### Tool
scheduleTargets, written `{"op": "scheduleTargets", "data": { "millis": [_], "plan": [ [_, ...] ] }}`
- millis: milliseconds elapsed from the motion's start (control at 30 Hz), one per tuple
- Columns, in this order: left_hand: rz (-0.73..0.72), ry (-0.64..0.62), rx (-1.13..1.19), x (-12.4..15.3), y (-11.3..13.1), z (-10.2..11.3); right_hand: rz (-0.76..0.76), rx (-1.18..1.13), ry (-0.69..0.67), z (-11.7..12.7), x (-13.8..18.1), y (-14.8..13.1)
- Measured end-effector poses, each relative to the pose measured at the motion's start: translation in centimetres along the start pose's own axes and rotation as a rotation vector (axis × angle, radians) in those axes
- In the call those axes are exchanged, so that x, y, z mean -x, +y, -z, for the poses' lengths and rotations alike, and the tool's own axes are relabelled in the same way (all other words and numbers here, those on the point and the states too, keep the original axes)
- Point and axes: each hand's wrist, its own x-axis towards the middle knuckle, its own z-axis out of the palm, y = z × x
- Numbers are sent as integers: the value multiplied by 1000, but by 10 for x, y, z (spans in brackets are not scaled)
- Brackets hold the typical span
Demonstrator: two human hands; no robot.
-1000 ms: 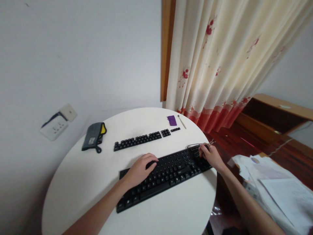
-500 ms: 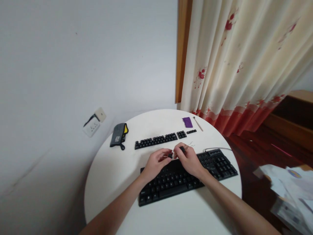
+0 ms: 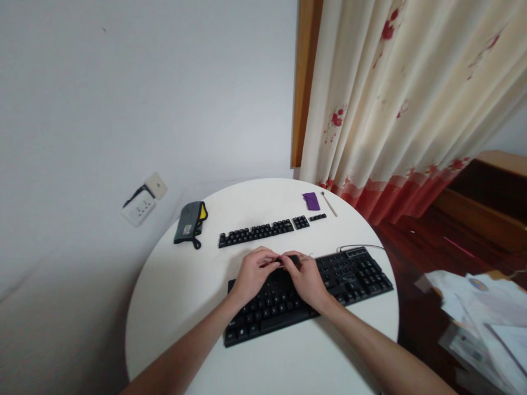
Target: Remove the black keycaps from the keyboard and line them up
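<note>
Both my hands meet above the far edge of a black keyboard (image 3: 272, 321). My left hand (image 3: 254, 272) pinches a small black keycap (image 3: 280, 260), largely covered by the fingers. Closed around the black handle of a wire keycap puller (image 3: 293, 258) is my right hand (image 3: 308, 281), its fingertips touching those of the left. A thin wire end sticks out past the right fingers. Beyond the hands, loose black keycaps (image 3: 256, 234) lie in neat rows, with a smaller block of keycaps (image 3: 301, 222) and a short row (image 3: 318, 217) to their right.
On the round white table (image 3: 164, 307) lie a grey pouch (image 3: 188, 224) with yellow lining, a purple cloth (image 3: 312, 201) and a thin brush (image 3: 329, 204). The keyboard cable (image 3: 358, 246) runs off the right edge. A wall socket (image 3: 139, 208) is at left, papers (image 3: 489, 312) at right.
My hands have come together, the right one moving in toward the keycap at the left fingertips. The whole view has shifted slightly, so the table sits further left.
</note>
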Motion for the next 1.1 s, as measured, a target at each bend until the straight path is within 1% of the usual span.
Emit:
{"op": "scheduleTargets", "data": {
  "millis": [133,300,400,500,567,667,700,767,900,1000,1100],
  "plan": [
    [-50,-2,-142,1,5,-1,-17,-11,41,1,-1,3],
    [-100,-38,-167,3,2,-3,-88,8,93,4,-3,11],
    [-124,-42,-202,4,3,-3,-113,-14,98,3,-2,11],
    [-162,1,-256,4,7,-2,-124,-11,91,3,-2,8],
    [-194,52,-286,3,10,0,-119,45,108,5,-2,7],
    [-215,101,-280,1,13,2,-34,141,146,10,-2,6],
    [-209,101,-267,0,13,3,15,147,140,12,-2,6],
    [-181,85,-230,0,11,3,107,120,85,15,-3,5],
    [-43,89,-82,2,6,0,229,116,-97,17,-2,1],
    [51,92,22,3,3,-2,263,174,-164,16,1,-3],
    [72,68,66,3,4,-1,253,239,-164,21,-2,-4]
  ]
}}
